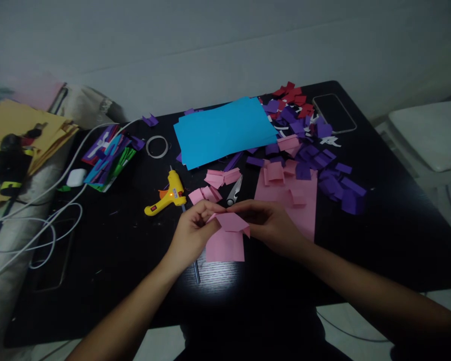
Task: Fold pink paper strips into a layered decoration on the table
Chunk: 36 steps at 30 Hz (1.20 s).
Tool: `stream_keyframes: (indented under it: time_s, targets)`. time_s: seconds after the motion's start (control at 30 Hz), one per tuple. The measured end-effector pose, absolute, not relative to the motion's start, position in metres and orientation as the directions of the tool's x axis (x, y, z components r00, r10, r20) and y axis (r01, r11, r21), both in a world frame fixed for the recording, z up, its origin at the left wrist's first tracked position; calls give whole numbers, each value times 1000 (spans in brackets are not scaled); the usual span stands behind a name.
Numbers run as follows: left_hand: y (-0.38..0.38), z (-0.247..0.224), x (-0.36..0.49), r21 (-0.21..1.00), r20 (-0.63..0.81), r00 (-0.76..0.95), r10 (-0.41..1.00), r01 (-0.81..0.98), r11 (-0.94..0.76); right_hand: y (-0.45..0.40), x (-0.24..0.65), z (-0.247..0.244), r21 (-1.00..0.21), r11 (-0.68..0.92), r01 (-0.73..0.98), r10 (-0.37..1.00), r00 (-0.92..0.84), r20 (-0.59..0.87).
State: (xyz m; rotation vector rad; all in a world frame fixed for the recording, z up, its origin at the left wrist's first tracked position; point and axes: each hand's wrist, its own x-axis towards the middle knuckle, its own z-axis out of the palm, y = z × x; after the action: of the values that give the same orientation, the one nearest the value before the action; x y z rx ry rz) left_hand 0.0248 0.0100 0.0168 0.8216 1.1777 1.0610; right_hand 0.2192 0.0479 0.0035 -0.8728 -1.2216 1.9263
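Observation:
Both my hands pinch one piece of folded pink paper (231, 222) above the near part of the black table. My left hand (195, 228) is closed on its left edge, thumb on top. My right hand (272, 224) is closed on its right side, with several fingertips hidden behind the paper. Below it a flat pink paper strip (225, 248) shows; whether the two are joined I cannot tell. Just beyond my fingers lie small folded pink pieces (221, 178) and a scissor-like metal tool (235, 191). A metal rod (196, 271) lies beside my left wrist.
A yellow glue gun (169, 194) lies left of my hands, near a tape roll (157, 147). Blue sheets (225, 131) lie at the back. Purple paper pieces (334, 185), a pink sheet (308, 220) and a phone (334, 113) are on the right. White cables (52, 220) cross the left side.

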Motion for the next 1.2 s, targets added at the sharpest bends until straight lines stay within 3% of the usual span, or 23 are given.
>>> stream_keyframes:
  time_s: [0.87, 1.2]
  targets:
    - [11, 12, 24, 917, -324, 59, 944, -227, 328, 51, 221, 4, -920, -356, -162, 804, -556, -214]
    - [10, 14, 26, 924, -317, 31, 948, -218, 316, 52, 219, 7, -922, -378, -86, 820, -493, -290]
